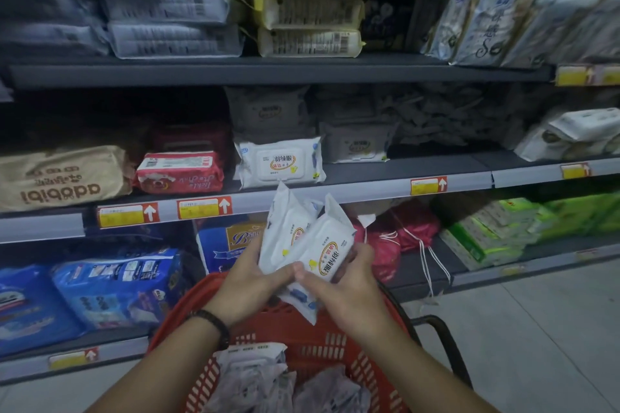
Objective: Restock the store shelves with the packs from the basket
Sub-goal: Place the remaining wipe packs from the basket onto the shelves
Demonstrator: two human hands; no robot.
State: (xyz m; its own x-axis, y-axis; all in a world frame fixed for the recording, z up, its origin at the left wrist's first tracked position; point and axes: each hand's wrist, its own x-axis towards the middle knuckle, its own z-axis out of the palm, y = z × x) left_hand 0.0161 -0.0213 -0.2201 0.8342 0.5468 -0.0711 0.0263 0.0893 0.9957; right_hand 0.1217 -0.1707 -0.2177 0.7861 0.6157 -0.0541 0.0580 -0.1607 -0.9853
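Grey shelves point(268, 72) stocked with packs point(280, 163) stand over pale floor point(536, 329).

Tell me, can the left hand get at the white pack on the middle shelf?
Probably reach it, yes: the shelf pack sits at the front edge with nothing before it. But the left hand grips packs, so it couldn't take it.

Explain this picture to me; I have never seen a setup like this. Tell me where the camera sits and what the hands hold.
There is no machine here. A person wears one camera on the head, looking forward and down. The left hand and right hand together grip a few white packs above a red basket, which holds more packs. Ahead are store shelves; a matching pack already sits on the middle one.
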